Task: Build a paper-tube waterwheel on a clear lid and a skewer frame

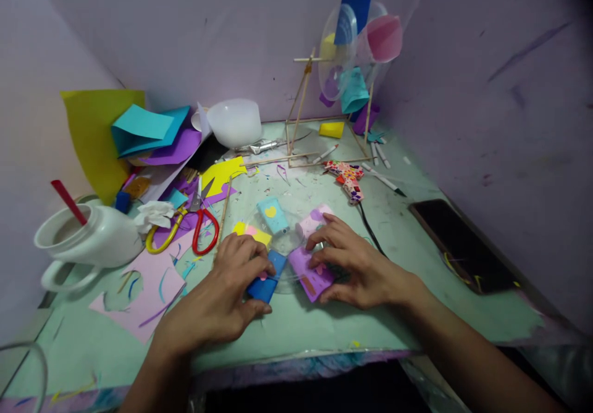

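Observation:
My left hand [227,296] presses on a blue paper flap [264,283] at the near edge of a clear plastic disc [288,240]. My right hand [352,258] grips a purple flap [309,272] beside it, fingers curled over it. More paper flaps sit around the disc: light blue with a yellow heart [273,214], yellow [252,233] and pink [314,218]. Both hands rest on the pale green table [324,323].
Red and yellow-handled scissors [197,218] lie to the left, next to a white jug [88,237] and loose coloured paper [143,132]. A stick frame with plastic discs [345,61] stands at the back. A patterned glue gun [347,177] and a dark phone [458,243] lie to the right.

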`<action>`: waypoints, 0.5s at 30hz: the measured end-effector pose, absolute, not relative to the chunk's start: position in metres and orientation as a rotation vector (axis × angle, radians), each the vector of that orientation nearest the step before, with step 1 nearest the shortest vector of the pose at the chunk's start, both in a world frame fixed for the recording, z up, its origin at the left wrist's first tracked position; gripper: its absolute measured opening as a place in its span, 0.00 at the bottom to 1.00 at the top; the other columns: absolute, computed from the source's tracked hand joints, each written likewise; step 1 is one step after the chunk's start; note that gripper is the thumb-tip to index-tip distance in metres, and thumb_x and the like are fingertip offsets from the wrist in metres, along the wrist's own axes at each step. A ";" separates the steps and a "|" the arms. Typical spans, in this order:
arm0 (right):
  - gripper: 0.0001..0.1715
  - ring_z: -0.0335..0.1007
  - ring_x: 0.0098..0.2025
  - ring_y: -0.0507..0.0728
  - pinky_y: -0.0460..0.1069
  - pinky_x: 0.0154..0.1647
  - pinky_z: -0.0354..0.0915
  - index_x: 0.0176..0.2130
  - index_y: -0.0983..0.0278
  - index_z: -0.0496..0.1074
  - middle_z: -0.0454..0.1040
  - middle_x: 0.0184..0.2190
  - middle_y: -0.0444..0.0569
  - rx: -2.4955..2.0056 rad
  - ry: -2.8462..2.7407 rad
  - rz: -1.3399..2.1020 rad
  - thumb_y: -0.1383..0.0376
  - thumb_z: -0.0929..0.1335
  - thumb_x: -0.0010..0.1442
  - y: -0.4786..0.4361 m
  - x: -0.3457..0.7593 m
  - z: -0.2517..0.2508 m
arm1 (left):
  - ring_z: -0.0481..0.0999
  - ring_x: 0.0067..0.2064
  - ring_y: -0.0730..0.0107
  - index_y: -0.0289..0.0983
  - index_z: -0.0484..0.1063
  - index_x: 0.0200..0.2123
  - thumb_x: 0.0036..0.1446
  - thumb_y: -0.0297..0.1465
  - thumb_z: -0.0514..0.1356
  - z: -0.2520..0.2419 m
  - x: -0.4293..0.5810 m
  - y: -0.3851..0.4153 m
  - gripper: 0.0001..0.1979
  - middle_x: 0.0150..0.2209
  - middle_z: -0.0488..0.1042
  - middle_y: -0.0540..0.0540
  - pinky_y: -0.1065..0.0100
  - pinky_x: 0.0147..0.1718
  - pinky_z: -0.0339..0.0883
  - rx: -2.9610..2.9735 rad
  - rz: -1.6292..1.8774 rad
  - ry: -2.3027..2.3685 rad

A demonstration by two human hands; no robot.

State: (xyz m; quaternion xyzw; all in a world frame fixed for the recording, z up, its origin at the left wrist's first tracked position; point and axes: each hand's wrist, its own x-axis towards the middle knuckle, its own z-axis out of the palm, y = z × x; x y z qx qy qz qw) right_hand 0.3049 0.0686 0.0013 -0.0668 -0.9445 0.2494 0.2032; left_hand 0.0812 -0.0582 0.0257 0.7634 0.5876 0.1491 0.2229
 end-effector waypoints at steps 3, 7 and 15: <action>0.20 0.66 0.47 0.57 0.62 0.62 0.42 0.36 0.62 0.70 0.71 0.40 0.49 -0.186 -2.631 0.708 0.52 0.72 0.48 0.069 0.304 0.001 | 0.62 0.47 0.60 0.40 0.68 0.38 0.50 0.29 0.60 0.027 0.082 -0.059 0.10 0.43 0.66 0.45 0.57 0.47 0.59 2.083 0.434 1.603; 0.26 0.65 0.49 0.60 0.63 0.60 0.47 0.40 0.62 0.70 0.70 0.43 0.51 -0.221 -2.508 0.768 0.48 0.71 0.47 0.071 0.307 0.001 | 0.63 0.51 0.60 0.41 0.69 0.41 0.50 0.32 0.62 0.029 0.075 -0.060 0.13 0.46 0.67 0.45 0.58 0.51 0.59 2.080 0.607 1.560; 0.10 0.69 0.40 0.59 0.56 0.43 0.65 0.38 0.59 0.71 0.72 0.36 0.50 -0.547 -2.136 0.728 0.61 0.70 0.52 0.077 0.313 -0.004 | 0.73 0.37 0.69 0.39 0.71 0.30 0.54 0.31 0.58 0.017 0.062 -0.048 0.03 0.33 0.74 0.49 0.69 0.39 0.66 1.641 1.195 2.286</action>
